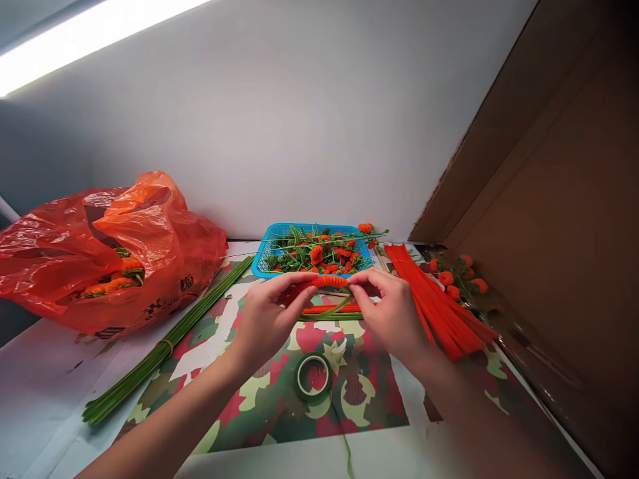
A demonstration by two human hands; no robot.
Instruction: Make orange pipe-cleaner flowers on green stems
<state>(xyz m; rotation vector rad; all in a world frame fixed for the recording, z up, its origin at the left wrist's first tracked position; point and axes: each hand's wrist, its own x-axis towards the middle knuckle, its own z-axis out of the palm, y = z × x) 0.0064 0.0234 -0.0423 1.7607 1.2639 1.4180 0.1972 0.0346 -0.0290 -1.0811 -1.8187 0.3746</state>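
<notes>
Between my two hands stretches a coiled orange pipe cleaner [330, 281], held level above the patterned sheet. My left hand [269, 313] pinches its left end between thumb and fingertips. At the other end, the fingers of my right hand [387, 306] are closed on it. A thin green strand hangs down from near the right fingertips. Behind and below the hands, orange and green pipe cleaners [332, 315] lie across the sheet. Nearer to me is a roll of green tape [313, 378], its loose end trailing toward the front edge.
A blue basket [259, 256] holds orange flowers with green stems. Left stand a red plastic bag [150, 233] and a bundle of green pipe cleaners [164, 346]. Right lie a red-orange pipe cleaner bundle [439, 306] and orange flowers [453, 291], beside a cardboard wall [544, 199].
</notes>
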